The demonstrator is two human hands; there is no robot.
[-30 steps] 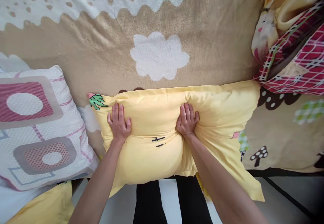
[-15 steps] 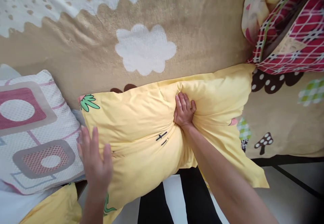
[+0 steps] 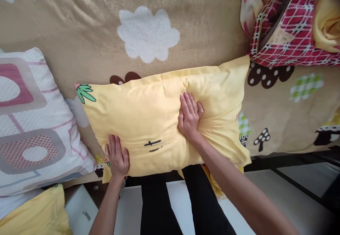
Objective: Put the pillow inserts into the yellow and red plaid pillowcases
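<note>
A yellow pillow (image 3: 143, 111) with a green leaf print at its far left corner lies on the tan blanket (image 3: 85, 51) near the bed's front edge. My left hand (image 3: 118, 157) rests flat on the pillow's near left part, fingers stretched out. Right of the pillow's middle, my right hand (image 3: 190, 118) presses its palm down with fingers extended, and creases run out from it across the cloth. Neither hand has its fingers wrapped round anything. The pillow's underside is hidden.
A white and pink patterned pillow (image 3: 53, 118) lies at the left, with yellow cloth (image 3: 39, 210) below it. Red checked fabric (image 3: 292, 33) is bunched at the far right. A white cabinet (image 3: 81, 210) with a handle stands at the lower left.
My left hand has come down from the air onto the pillow's near left part. The pillow looks flatter and smoother, and its near edge has drawn up. My right hand stays pressed on it.
</note>
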